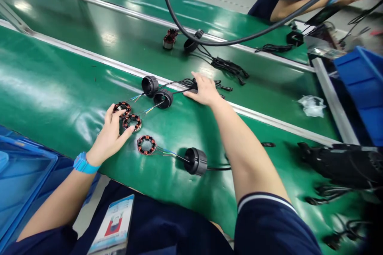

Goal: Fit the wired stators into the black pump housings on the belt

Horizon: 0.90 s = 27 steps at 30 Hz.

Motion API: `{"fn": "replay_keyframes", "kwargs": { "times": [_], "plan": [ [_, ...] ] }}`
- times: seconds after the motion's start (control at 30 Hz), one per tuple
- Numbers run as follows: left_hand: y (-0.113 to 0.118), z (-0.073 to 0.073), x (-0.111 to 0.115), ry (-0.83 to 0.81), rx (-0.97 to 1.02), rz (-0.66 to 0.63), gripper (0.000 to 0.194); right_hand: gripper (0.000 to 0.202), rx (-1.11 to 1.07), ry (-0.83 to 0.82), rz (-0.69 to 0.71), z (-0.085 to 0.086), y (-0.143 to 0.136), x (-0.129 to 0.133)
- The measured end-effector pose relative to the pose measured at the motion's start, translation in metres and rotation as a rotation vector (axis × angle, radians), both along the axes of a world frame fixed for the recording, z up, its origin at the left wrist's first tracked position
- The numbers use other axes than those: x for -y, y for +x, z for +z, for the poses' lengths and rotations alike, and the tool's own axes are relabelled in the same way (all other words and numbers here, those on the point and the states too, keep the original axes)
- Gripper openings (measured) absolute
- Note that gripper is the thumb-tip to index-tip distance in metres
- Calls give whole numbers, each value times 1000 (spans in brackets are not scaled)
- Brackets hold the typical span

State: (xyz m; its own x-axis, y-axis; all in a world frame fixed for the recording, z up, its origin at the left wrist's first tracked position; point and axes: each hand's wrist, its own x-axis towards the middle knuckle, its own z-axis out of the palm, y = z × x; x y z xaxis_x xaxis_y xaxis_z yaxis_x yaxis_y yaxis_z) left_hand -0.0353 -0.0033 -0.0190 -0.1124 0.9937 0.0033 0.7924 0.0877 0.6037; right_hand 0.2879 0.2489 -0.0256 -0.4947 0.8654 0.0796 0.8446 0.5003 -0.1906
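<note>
Two ring-shaped copper-wound stators, an upper one (123, 108) and a lower one (132, 122), lie within the grasp of my left hand (112, 129), its thumb on the lower ring and its fingers on the upper. Thin coloured wires join them to two black round caps (150, 85) (163, 99). My right hand (203, 89) is closed round the bundled black cables (189, 83) at the metal rail. A third stator (146, 145) lies nearer me, wired to another black cap (195, 161), touched by neither hand.
Beyond the rail (263, 118) are another stator (169, 39), a cap and cables (229, 67). A black cable hangs across the top. Blue bins (26, 183) stand left and right. Another person's arm (317, 2) shows at the upper right.
</note>
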Motion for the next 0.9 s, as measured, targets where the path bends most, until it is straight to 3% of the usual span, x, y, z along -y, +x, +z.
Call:
{"fn": "replay_keyframes", "kwargs": {
  "times": [0.1, 0.23, 0.37, 0.47, 0.57, 0.73, 0.9],
  "plan": [
    [1, 0, 0, 4, -5, -6, 63, 76, 53, -35, 7, -2, -2, -13],
    [-5, 0, -9, 20, -17, -81, 62, 67, 144, -43, -23, 4, 27, 2],
    [-10, 2, -25, -15, 16, -237, 57, 51, 205, -6, -94, 14, 86, 49],
    [-6, 8, -39, -46, 24, -310, 50, 62, 169, -24, -134, 12, 133, 94],
    [4, 14, -49, -104, 31, -360, 51, 68, 54, -126, -202, 3, 163, 131],
    [13, 15, -48, -128, 1, -377, 57, 68, -34, -101, -376, -9, 170, 154],
    [6, 21, -49, -130, -6, -418, 66, 60, -47, -112, -409, -13, 169, 157]
  ]
}}
